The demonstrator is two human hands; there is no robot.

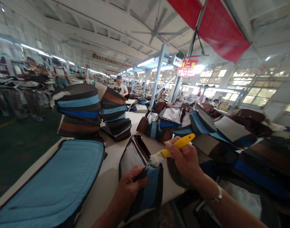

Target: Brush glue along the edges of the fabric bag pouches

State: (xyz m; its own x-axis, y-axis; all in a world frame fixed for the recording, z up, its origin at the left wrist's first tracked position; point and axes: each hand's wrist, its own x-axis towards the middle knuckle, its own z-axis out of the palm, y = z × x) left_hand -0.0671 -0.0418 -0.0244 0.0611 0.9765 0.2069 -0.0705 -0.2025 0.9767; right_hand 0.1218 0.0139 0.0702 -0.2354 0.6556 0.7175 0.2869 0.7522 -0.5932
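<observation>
I have the right hand (186,156) just right of the frame's center, its fingers and thumb closed firmly around the handle of a yellow brush (177,146). The handle slants from upper right to lower left, its rounded end sticking out above the grip. The pale bristles (155,160) point down and left, and sit at the top edge of a dark bag piece (151,186) in the lower center; I cannot tell how hard they press.

My left hand (132,185), lower center, is clamped on that same bag piece: thumb and fingers pinch its edge together, just beside the bristles. The piece stands tilted on the pale table (104,180), a blue stripe running down its near side, its gray face toward the left and a dark opening along the top. A metal band (218,193) circles the right wrist, lower right.

At lower left I see a large light-blue panel (54,177) lying flat, well apart from the hands. Behind it, left of center, rise 2 stacks of striped pieces (78,104). More striped pieces (266,167) crowd the right side of the frame.
</observation>
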